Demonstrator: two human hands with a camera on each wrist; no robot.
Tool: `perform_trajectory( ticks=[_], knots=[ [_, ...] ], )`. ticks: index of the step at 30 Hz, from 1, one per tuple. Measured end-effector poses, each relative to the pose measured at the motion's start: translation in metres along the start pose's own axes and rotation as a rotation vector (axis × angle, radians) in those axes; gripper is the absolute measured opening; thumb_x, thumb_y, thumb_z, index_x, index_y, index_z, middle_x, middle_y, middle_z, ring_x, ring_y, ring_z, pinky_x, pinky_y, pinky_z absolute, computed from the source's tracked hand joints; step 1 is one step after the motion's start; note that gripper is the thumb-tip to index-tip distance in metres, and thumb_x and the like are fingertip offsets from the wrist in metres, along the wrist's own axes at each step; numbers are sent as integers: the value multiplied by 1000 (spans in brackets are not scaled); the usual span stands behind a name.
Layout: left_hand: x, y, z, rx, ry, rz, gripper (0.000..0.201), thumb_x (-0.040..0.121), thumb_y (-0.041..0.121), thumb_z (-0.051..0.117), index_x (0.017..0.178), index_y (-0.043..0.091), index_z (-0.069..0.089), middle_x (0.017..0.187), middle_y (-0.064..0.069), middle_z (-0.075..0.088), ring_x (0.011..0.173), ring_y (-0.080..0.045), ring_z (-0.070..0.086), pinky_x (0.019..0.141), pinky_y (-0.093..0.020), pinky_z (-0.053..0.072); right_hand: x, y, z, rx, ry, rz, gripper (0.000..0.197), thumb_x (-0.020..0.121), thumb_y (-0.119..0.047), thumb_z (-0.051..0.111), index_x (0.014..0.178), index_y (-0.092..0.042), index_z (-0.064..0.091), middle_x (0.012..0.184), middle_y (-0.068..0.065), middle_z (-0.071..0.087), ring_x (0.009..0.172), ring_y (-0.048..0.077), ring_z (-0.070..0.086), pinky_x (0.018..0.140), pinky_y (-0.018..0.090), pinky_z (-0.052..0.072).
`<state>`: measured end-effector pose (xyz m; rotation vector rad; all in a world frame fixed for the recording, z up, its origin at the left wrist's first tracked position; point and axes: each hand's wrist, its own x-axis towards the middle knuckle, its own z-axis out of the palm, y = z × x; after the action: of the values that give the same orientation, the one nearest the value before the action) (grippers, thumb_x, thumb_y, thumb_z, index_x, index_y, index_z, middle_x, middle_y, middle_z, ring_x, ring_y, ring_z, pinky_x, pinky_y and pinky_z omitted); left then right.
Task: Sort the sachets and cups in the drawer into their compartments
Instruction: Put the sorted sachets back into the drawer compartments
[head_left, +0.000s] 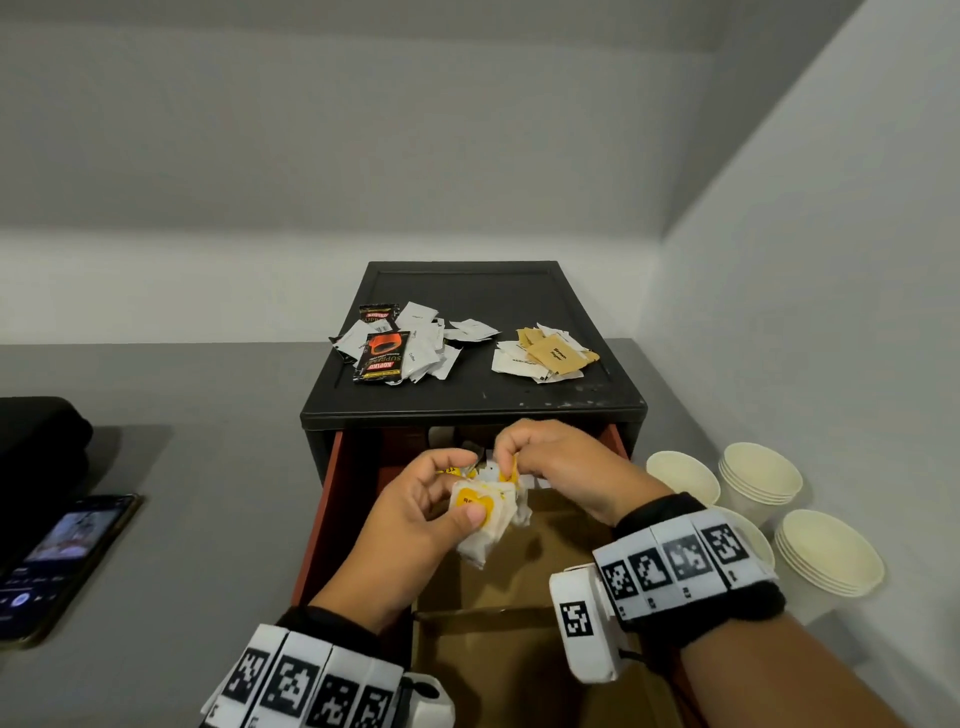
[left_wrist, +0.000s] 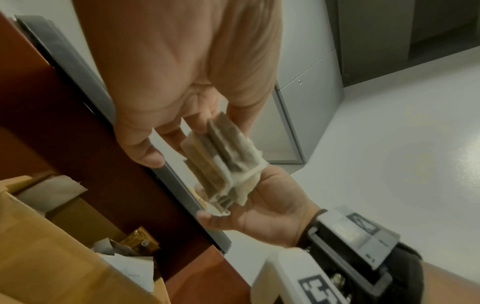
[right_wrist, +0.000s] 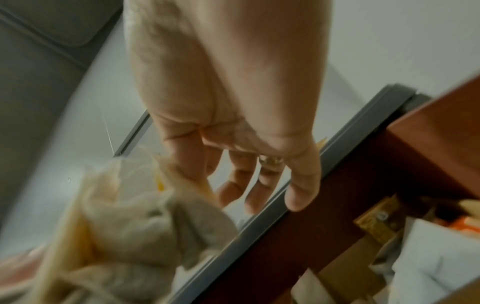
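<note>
Over the open drawer (head_left: 332, 499) my left hand (head_left: 431, 499) grips a bundle of tea bags (head_left: 488, 512) with yellow tags, thumb pressed on top. From below, the left wrist view shows the bundle of tea bags (left_wrist: 223, 164) between the fingers and thumb of the left hand (left_wrist: 182, 131). My right hand (head_left: 545, 462) pinches a yellow tag and string at the top of that bundle. In the blurred right wrist view, the right hand (right_wrist: 215, 181) pinches beside the tea bags (right_wrist: 145, 224). Cardboard compartments (head_left: 493, 592) lie under both hands.
On the black cabinet top (head_left: 478, 400) lie a pile of white and black coffee sachets (head_left: 400, 343) and a pile of white and brown sugar sachets (head_left: 545, 356). Stacks of paper cups (head_left: 826, 551) stand at the right. A phone (head_left: 62, 561) lies at the left.
</note>
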<state>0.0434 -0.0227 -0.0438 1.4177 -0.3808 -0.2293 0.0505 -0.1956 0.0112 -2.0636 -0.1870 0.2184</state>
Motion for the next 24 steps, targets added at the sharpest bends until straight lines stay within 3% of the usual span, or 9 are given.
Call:
perform_trajectory(
  ticks=[3,8,11,14,16,19,22,24],
  knots=[
    [1,-1,2,26,25,-10,36,77,-2,66,107,15,56,80,2,72,76,-10,68,65,-21,52,3,0,13,98,-128,-4,29,83,8,50,71,-17,58,75,-2,54,66,7,49,60,20,39],
    [0,-4,-3,45,120,-14,37,78,-7,65,105,18,59,78,1,71,79,-10,68,67,-19,53,7,9,18,55,-60,-31,15,84,-10,66,88,-22,58,84,-5,57,72,4,51,64,16,45],
    [0,-6,-4,67,156,-20,36,80,-6,65,104,20,61,88,-3,70,84,-13,68,70,-22,54,6,10,19,41,-41,-52,11,87,-8,61,85,-18,65,82,-5,62,71,4,56,68,17,48],
    [2,-8,-5,52,194,-24,33,80,-8,64,101,17,63,85,-3,71,80,-13,67,66,-20,54,0,11,18,137,-75,-37,16,91,-8,54,87,-19,66,86,-4,65,79,5,58,74,16,47],
    [2,-8,-5,49,220,-21,31,79,-8,65,100,14,63,86,-5,71,78,-14,67,64,-20,55,-3,10,19,144,-76,-45,8,88,-13,62,91,-19,66,88,-5,65,78,1,58,70,11,46],
    [3,-7,-1,33,246,-30,30,78,-9,66,100,12,62,87,-9,69,77,-17,67,64,-23,56,-1,12,25,-26,50,-49,11,83,-12,69,93,-15,67,82,-4,62,66,0,54,59,8,44],
    [4,-8,5,-8,287,-85,27,83,-1,65,105,13,60,94,-9,66,83,-20,65,74,-32,56,2,10,29,-59,132,-43,13,83,-7,67,83,-20,65,70,-7,58,56,0,49,55,12,42],
    [4,-9,6,-177,312,-189,27,87,15,61,115,14,57,105,-10,64,91,-23,64,77,-38,54,2,9,27,-25,162,-38,17,84,-7,65,79,-23,63,66,-8,57,50,-2,49,52,12,41]
  ],
)
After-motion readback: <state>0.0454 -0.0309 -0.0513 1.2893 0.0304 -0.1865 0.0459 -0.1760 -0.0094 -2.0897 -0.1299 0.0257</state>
